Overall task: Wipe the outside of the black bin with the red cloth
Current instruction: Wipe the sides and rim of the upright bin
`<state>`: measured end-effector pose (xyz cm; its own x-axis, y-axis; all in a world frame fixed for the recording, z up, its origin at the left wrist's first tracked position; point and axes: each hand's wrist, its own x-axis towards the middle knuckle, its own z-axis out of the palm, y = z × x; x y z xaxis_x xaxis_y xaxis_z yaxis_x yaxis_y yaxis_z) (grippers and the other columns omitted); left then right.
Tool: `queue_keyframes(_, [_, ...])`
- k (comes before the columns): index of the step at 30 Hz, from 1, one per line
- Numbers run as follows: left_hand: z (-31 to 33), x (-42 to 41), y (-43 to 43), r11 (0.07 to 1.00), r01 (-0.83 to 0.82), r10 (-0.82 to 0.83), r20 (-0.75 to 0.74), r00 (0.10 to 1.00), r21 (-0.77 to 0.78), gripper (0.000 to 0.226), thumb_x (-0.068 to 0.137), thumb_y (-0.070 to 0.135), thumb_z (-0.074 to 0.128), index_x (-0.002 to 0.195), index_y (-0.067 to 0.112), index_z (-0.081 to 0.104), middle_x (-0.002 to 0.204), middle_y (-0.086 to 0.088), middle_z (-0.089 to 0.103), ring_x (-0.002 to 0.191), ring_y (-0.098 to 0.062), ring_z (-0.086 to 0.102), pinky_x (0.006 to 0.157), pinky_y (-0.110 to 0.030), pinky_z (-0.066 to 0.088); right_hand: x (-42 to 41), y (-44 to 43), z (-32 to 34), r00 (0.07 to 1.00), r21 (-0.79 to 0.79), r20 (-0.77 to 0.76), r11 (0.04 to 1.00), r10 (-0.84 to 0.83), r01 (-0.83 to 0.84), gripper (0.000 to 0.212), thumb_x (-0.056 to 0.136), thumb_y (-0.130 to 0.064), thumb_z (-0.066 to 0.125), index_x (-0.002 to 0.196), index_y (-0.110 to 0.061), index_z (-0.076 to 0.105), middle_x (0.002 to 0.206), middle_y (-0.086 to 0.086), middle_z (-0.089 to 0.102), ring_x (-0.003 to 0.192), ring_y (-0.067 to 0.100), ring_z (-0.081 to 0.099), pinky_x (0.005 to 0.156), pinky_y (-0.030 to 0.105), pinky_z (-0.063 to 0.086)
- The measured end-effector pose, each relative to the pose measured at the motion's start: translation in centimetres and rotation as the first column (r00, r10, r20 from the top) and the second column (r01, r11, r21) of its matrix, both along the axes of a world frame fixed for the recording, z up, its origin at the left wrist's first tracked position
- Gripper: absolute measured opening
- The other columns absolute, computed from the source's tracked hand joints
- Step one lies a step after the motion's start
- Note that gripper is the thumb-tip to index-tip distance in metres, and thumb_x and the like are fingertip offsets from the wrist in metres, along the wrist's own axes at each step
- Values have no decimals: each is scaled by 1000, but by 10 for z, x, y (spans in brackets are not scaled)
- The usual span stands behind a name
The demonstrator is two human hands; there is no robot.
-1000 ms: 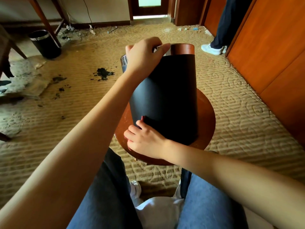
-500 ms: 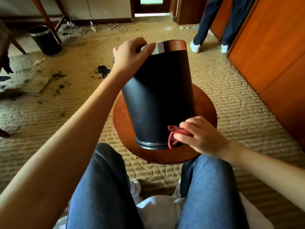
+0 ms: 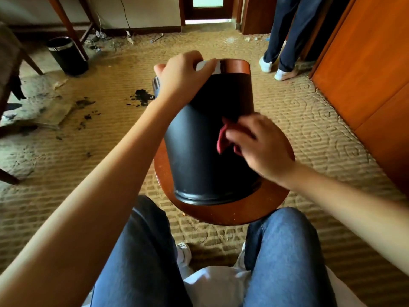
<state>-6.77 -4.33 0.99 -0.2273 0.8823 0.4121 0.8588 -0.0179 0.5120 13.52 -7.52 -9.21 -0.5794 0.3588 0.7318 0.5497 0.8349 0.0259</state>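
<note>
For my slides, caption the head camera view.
Left hand grips the rim of the black bin while the right hand presses the red cloth to its side.

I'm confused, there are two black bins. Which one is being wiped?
The near bin on the round wooden stool, where the right hand presses the red cloth. The other bin stands untouched on the floor, far left.

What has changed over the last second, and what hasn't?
The right hand swept the red cloth across the lower wall of the black bin, left to right, then up to mid-height. The left hand keeps its grip on the rim; the bin stays on the round wooden table.
</note>
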Motion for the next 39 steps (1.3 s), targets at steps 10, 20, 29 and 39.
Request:
queue_keyframes(10, [-14, 5, -13, 988, -56, 57, -7, 998, 145, 32, 90, 50, 50, 74, 22, 49, 68, 9, 45, 91, -14, 45, 83, -30, 18, 16, 8, 9, 972, -23, 205, 993, 119, -116, 7, 96, -27, 55, 95, -26, 62, 97, -8, 61, 87, 15, 60, 76, 39, 49])
queue_keyframes(20, [0, -7, -4, 999, 9, -4, -114, 994, 44, 30, 88, 55, 53, 84, 26, 54, 85, 3, 57, 99, -24, 54, 81, -33, 20, -9, -19, -9, 1000, -229, 6, 973, -26, 27, 13, 91, -13, 56, 87, -12, 69, 94, 6, 63, 81, 23, 58, 74, 37, 51])
queue_keyframes(29, [4, 0, -4, 998, 66, -65, -98, 993, 9, 36, 89, 55, 53, 90, 21, 65, 85, 8, 55, 93, -18, 53, 80, -31, 19, -30, 0, 20, 958, 184, 199, 953, 205, -242, 17, 91, -7, 56, 101, -16, 66, 105, 11, 60, 91, 29, 54, 77, 40, 43])
queue_keyframes(39, [13, -23, -1, 985, 121, -118, 33, 993, -124, 27, 89, 51, 57, 85, 26, 65, 79, 10, 54, 97, -19, 59, 91, -38, 41, -66, -90, -34, 883, 61, 406, 957, 236, -284, 21, 92, -4, 47, 99, -6, 67, 112, 14, 60, 97, 30, 54, 82, 46, 42])
